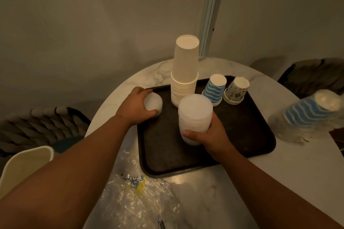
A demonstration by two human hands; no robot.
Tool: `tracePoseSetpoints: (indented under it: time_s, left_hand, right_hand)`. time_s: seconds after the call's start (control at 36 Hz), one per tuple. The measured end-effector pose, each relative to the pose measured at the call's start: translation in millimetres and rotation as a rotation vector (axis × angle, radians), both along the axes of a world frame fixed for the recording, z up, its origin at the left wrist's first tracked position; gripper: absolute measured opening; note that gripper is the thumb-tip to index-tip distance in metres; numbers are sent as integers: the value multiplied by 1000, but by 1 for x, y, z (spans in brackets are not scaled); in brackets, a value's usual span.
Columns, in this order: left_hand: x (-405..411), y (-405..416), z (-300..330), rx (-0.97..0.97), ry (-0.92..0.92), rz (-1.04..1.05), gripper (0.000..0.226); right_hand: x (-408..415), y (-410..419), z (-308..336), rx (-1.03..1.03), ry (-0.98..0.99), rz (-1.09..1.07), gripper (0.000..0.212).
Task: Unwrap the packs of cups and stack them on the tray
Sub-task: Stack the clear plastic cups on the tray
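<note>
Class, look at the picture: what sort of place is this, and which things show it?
Probably a home dining corner: a round marble-look table, padded chairs around it, a plain wall behind.

Surface (290,169): round, white marble look with grey veins, glossy near the front edge.
Left chair (37,128): dark, ribbed padded back, tucked beside the surface.
Right chair (314,76): dark upholstered, behind the far right rim.
Wall (93,24): plain, dim beige.
Wall strip (212,11): pale vertical rail behind the surface.
</note>
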State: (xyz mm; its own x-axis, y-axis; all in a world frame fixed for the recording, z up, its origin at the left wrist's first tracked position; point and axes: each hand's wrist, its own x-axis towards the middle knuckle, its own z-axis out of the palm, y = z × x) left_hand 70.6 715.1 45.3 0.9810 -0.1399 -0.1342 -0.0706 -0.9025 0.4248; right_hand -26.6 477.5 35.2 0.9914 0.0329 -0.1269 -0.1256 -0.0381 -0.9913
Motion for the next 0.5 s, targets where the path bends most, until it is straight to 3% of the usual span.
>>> tracePoseSetpoints:
  time_s: [0.36,0.5]
  left_hand:
    - [22,-8,4,192,79,-189,93]
    - [29,-11,6,239,140,-242,84]
  right_hand:
    - [-2,-7,-1,-12,7,-6,82]
    - [-5,-10,-1,-26,4,-1,83]
